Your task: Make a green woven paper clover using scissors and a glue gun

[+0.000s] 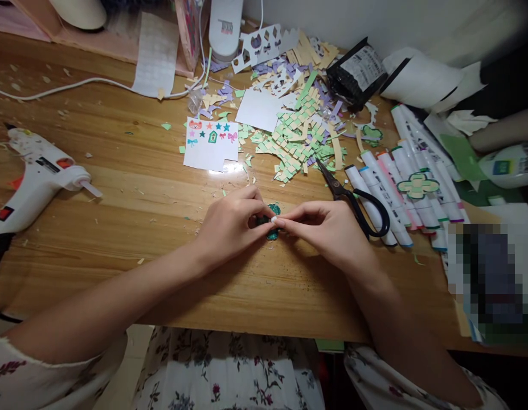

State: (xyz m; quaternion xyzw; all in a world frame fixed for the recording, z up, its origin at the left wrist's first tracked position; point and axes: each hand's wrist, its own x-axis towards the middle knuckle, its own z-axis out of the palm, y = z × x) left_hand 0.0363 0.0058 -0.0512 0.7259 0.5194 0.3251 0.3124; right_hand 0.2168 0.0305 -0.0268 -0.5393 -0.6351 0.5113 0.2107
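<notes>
Both my hands meet at the middle of the wooden desk [131,171]. My left hand [232,225] and my right hand [327,228] pinch a small teal green paper cutout [272,222] between their fingertips, holding it on the desk top. Most of the cutout is hidden by my fingers, so its shape is unclear. Black-handled scissors [353,196] lie just beyond my right hand, blades pointing away to the left.
A white glue gun [37,179] lies at the left with its black cord. A sticker sheet [211,142] and a heap of green, yellow and purple paper scraps [298,125] sit behind my hands. Several markers [400,182] lie at the right, with a white bottle [509,165] beyond.
</notes>
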